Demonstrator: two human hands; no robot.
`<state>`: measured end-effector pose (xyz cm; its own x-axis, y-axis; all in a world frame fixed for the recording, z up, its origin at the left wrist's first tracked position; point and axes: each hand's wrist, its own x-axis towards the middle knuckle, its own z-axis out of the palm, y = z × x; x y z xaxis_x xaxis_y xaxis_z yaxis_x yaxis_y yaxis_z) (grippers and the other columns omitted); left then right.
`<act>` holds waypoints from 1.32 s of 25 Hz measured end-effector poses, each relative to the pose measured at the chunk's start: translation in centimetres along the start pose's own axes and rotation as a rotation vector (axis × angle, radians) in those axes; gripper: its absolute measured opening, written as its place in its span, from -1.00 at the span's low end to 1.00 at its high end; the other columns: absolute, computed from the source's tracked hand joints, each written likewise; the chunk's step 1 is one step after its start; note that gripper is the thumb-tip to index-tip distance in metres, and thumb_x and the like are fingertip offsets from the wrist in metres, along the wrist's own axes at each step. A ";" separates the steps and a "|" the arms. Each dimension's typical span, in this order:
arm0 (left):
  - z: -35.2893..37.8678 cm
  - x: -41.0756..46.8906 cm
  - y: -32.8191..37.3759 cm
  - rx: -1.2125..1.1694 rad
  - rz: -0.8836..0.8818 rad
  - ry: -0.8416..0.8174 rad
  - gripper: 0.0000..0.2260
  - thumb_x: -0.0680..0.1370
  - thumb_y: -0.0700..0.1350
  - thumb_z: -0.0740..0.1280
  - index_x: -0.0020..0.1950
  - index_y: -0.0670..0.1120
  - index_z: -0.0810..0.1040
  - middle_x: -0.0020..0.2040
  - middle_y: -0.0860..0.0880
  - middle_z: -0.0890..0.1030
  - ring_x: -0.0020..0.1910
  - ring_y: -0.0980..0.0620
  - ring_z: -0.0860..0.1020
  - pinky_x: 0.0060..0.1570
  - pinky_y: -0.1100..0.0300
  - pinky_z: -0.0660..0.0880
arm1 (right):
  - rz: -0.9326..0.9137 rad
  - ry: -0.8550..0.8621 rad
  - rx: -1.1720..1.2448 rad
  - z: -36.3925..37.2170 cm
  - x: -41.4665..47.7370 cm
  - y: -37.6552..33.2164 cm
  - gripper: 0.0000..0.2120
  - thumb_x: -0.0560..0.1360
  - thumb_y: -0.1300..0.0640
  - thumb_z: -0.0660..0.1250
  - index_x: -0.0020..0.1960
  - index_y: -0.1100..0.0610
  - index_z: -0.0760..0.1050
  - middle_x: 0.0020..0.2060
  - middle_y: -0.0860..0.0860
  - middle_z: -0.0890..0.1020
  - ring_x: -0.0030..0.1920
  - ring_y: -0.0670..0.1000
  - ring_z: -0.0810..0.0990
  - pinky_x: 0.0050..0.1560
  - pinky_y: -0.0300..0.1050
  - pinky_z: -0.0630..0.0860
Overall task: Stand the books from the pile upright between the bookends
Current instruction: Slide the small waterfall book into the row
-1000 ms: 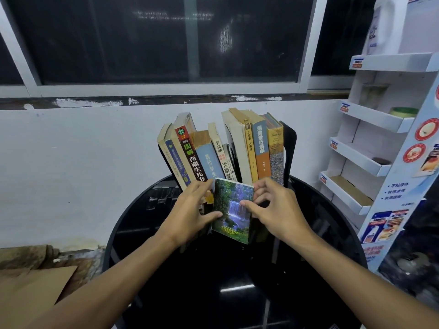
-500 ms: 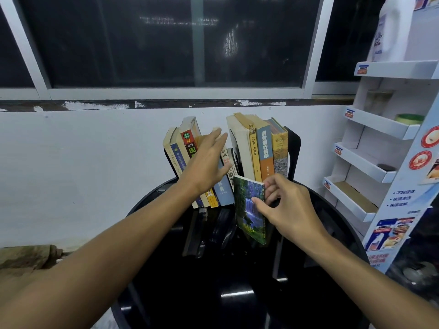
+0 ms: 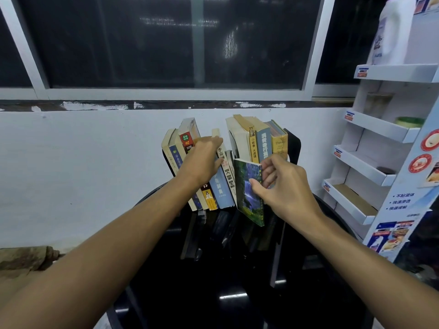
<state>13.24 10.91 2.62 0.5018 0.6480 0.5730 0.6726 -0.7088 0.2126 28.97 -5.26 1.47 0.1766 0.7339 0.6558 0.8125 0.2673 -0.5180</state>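
Note:
A row of books stands on a round black glass table between two black bookends; the right bookend shows, the left one is mostly hidden. The left group of books leans left, the right group stands upright, and a gap lies between them. My left hand presses flat against the spines of the leaning group. My right hand pinches a small book with a waterfall cover, held upright in front of the gap, its lower edge near the table.
A white wall and a dark window stand right behind the books. A white cardboard display shelf rises at the right, close to the table edge. Brown cardboard lies low at the left.
My left hand let go of the waterfall book and rose to press on the leaning books. My right hand alone carried the waterfall book up and back toward the gap.

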 end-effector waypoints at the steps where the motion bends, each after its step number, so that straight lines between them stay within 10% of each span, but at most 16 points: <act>1: 0.0 0.0 0.0 -0.006 -0.008 0.008 -0.62 0.53 -0.17 0.47 0.30 -0.23 0.51 0.24 -0.20 0.61 0.24 -0.20 0.56 0.17 -0.15 0.56 | -0.004 -0.003 -0.011 0.1 0.4 -0.2 -0.75 0.46 0.18 0.53 -0.02 0.07 0.46 -0.32 -0.07 0.54 -0.33 -0.06 0.55 -0.20 -0.30 0.53; 11: 0.1 -0.3 -0.3 -0.040 -0.061 0.044 -0.63 0.52 -0.19 0.48 0.30 -0.22 0.55 0.22 -0.19 0.63 0.23 -0.18 0.57 0.22 -0.14 0.55 | -0.095 -0.023 -0.168 1.7 4.3 -1.0 -0.76 0.48 0.18 0.51 0.03 0.19 0.48 -0.26 0.03 0.54 -0.27 0.06 0.56 -0.17 0.08 0.59; 19: 0.3 -0.4 -0.2 -0.071 -0.076 0.051 -0.66 0.53 -0.19 0.46 0.29 -0.19 0.54 0.15 -0.17 0.64 0.15 -0.18 0.60 0.14 -0.13 0.57 | -0.118 -0.026 -0.331 3.3 5.9 -1.3 -0.81 0.52 0.18 0.43 0.02 0.19 0.44 -0.18 0.04 0.52 -0.20 0.09 0.53 -0.30 -0.11 0.32; 33: 0.3 -0.6 -0.2 -0.131 -0.067 0.071 -0.69 0.54 -0.23 0.44 0.26 -0.20 0.52 0.14 -0.15 0.63 0.07 -0.17 0.62 0.08 -0.13 0.59 | -0.223 0.078 -0.216 8.2 5.3 3.3 -0.68 0.55 0.21 0.44 0.24 0.23 0.45 -0.04 0.12 0.59 -0.17 0.04 0.53 -0.24 0.01 0.56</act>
<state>13.02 10.75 1.98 0.4154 0.6773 0.6073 0.6246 -0.6977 0.3508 28.01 4.61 -1.31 0.0161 0.6198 0.7846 0.9336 0.2715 -0.2337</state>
